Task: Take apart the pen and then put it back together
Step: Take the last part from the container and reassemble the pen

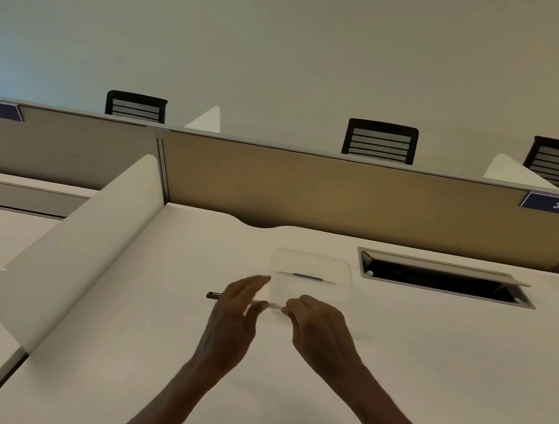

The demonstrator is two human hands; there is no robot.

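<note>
A slim pen with a dark left end and a clear barrel is held level above the white desk. My left hand holds it near the middle, fingers partly spread and blurred. My right hand pinches the clear right end of the pen between thumb and fingers. The middle of the pen is hidden behind my left fingers.
A clear plastic container sits just behind my hands, with a small dark piece inside. An open cable hatch lies at the back right. A white curved divider stands on the left, a tan partition across the back.
</note>
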